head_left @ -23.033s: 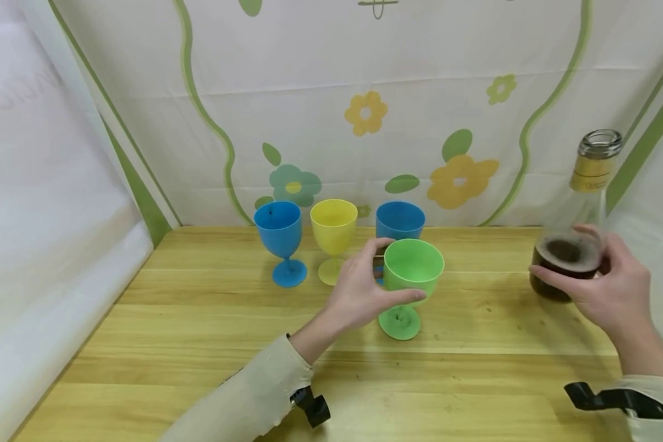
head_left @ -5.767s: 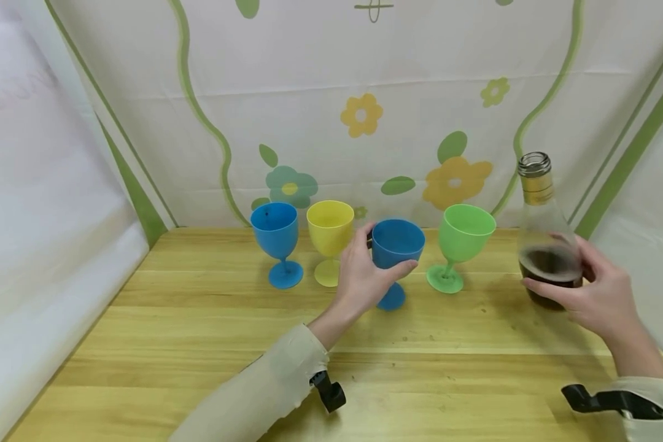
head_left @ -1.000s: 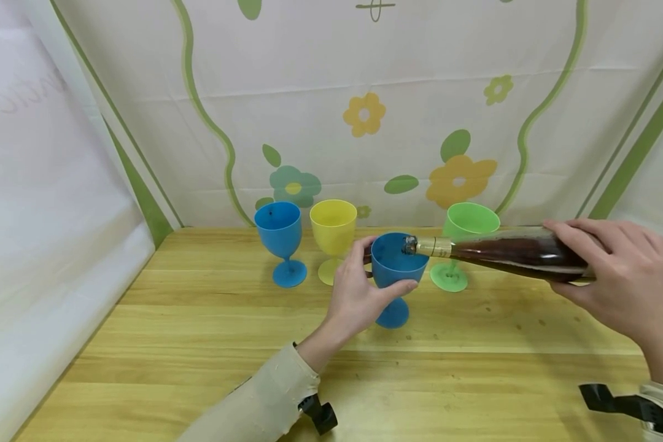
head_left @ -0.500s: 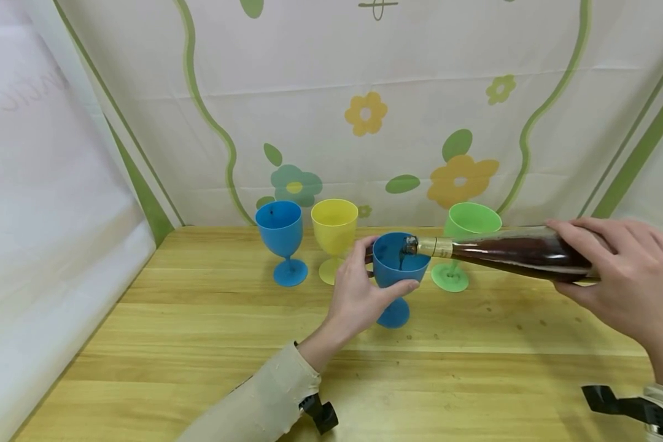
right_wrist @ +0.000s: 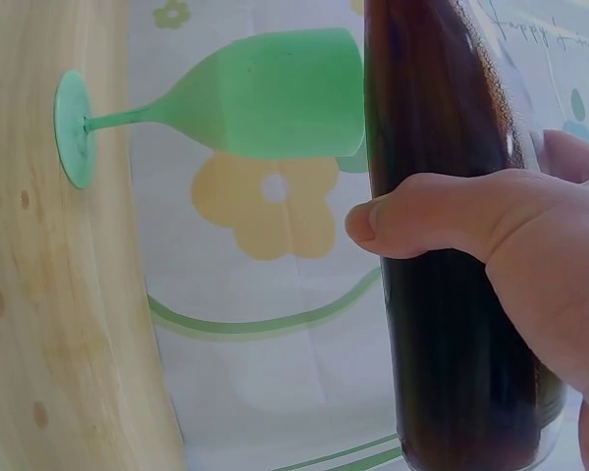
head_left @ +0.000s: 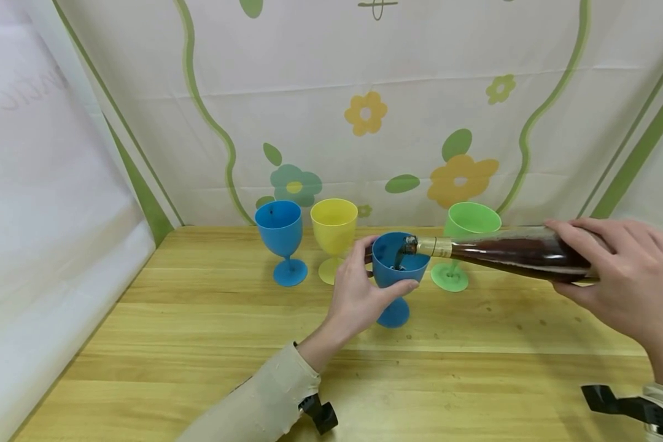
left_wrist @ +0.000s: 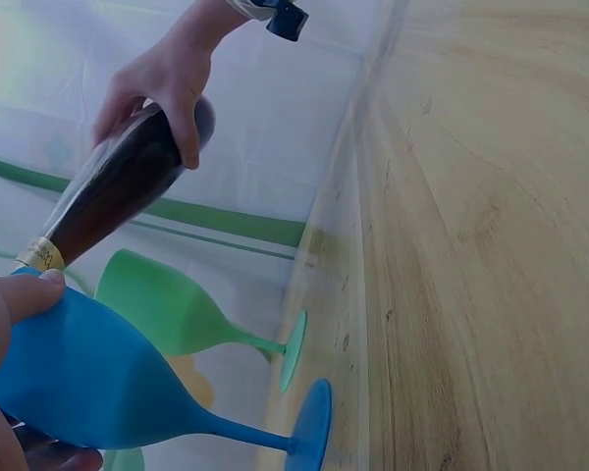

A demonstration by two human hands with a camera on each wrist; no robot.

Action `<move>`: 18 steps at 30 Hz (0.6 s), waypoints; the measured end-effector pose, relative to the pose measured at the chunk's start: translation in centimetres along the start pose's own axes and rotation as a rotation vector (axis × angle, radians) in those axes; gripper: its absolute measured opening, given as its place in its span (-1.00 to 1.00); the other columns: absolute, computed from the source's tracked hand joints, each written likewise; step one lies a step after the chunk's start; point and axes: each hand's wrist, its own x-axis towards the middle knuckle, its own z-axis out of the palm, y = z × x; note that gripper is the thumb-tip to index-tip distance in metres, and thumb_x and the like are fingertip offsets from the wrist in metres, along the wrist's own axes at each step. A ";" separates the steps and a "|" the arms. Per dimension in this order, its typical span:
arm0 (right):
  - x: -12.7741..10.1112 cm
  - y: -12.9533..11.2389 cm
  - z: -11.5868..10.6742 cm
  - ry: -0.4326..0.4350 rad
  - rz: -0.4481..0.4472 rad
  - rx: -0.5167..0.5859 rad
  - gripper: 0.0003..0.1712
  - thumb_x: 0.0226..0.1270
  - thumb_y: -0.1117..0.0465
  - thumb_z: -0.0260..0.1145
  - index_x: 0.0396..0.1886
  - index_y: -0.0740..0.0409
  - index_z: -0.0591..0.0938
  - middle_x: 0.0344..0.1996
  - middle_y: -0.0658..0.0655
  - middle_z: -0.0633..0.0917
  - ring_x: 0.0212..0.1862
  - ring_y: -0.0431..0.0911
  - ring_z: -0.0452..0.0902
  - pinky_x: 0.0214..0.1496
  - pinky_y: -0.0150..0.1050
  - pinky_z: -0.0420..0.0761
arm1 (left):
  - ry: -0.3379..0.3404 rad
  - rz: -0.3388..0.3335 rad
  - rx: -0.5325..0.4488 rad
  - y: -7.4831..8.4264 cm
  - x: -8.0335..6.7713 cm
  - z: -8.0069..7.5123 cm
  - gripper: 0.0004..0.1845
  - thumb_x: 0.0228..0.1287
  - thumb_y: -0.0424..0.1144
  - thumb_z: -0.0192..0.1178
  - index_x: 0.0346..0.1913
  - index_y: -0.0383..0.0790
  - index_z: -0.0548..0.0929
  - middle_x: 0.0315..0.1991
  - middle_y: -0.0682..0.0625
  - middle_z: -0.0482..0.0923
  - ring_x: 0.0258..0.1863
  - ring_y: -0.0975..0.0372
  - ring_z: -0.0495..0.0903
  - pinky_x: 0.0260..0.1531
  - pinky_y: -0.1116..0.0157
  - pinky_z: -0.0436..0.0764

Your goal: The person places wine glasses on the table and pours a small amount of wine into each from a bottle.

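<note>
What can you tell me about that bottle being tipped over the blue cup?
The bottle is clear glass with a gold band round its neck and no cap. It holds dark brown liquid and lies nearly level, its mouth over the rim of the blue goblet, with a thin dark stream running into the bowl. The right hand grips its wide body. The left hand holds the goblet. Behind the bottle stands a green goblet.
</note>
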 end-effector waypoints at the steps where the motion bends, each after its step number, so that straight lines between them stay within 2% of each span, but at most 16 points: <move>1: 0.0 0.0 0.1 0.005 0.005 0.003 0.00 0.49 -0.57 -0.25 0.41 0.04 0.62 0.06 0.46 0.68 0.04 0.45 0.49 0.20 0.44 0.40 | 0.000 0.001 0.000 0.0 0.0 0.0 -0.08 0.14 0.01 0.64 0.49 -0.07 0.38 0.30 -0.02 0.60 0.29 0.13 0.60 0.16 0.17 0.74; 6: -0.1 -0.1 0.3 0.026 0.016 0.019 0.05 0.47 -0.64 -0.29 0.35 0.02 0.65 0.03 0.42 0.69 0.01 0.43 0.52 0.10 0.40 0.42 | 0.004 0.005 0.004 0.1 0.0 0.0 -0.09 0.14 0.03 0.63 0.48 -0.07 0.39 0.30 -0.02 0.61 0.29 0.12 0.60 0.16 0.20 0.74; 12: -0.3 -0.2 0.3 -0.031 0.026 0.042 0.11 0.41 -0.69 -0.30 0.35 0.04 0.64 0.04 0.41 0.68 0.04 0.43 0.52 0.13 0.39 0.41 | 0.001 -0.001 0.004 0.1 0.0 0.1 -0.09 0.14 0.03 0.63 0.49 -0.08 0.38 0.31 -0.03 0.60 0.30 0.11 0.60 0.16 0.18 0.75; 18: -0.5 -0.3 0.6 -0.037 0.026 0.061 0.15 0.36 -0.74 -0.28 0.33 0.03 0.66 0.01 0.38 0.69 0.02 0.40 0.52 0.12 0.35 0.40 | -0.002 -0.003 0.006 0.1 0.0 0.1 -0.08 0.15 0.03 0.63 0.50 -0.08 0.37 0.33 -0.04 0.59 0.31 0.09 0.60 0.16 0.16 0.75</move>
